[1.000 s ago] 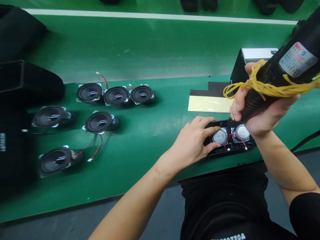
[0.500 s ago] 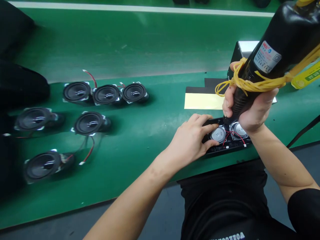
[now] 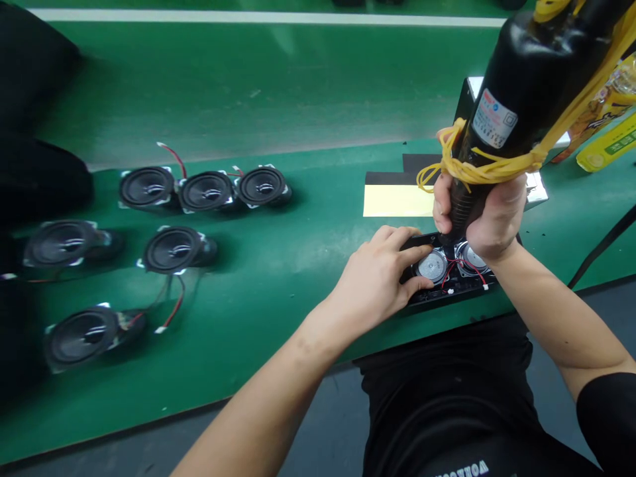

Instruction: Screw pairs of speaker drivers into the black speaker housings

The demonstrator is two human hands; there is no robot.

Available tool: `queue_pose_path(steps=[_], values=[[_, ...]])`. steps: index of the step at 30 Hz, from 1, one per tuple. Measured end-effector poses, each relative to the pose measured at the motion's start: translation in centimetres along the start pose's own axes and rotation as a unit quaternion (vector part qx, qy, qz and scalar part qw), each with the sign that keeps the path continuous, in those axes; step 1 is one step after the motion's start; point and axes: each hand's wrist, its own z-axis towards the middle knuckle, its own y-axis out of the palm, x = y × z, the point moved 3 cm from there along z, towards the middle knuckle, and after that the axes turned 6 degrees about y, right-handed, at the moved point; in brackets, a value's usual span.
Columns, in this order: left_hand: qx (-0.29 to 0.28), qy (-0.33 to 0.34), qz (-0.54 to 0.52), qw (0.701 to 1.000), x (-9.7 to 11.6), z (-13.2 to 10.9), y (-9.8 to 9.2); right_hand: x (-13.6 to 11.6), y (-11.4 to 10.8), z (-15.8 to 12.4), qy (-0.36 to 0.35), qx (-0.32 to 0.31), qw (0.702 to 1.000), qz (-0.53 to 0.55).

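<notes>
Fingers at right (image 3: pixel 441 205) clasp a black driver (image 3: pixel 534 73); left fingers (image 3: pixel 416 254) spread around a speaker (image 3: pixel 433 266).

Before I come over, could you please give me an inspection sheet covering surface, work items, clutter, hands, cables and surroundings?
Surface: green bench, a few small dark specks.
Work items: black housing with two speakers in it; six loose speakers to the left.
Clutter: yellow-and-black sheet beyond the housing; yellow-green package at right.
Hands: left hand on the housing's left end, fingers beside a speaker; right hand grips a black tool pointing down, tip contact unclear.
Cables: red leads with white connectors; black cable at right.
Surroundings: grey floor in front; dark objects at far left.
</notes>
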Motion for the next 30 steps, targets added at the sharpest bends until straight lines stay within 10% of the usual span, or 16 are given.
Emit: queue_pose_path(steps=[24,30], values=[[-0.027,-0.023,0.003,0.999,0.0,0.4,-0.4,3.8,-0.1,-0.4,-0.043,-0.053,0.997,-0.019],[0.003,-0.015,0.003,1.0,-0.5,0.1,0.2,0.1,-1.2,-0.3,-0.068,-0.015,0.997,-0.009]])
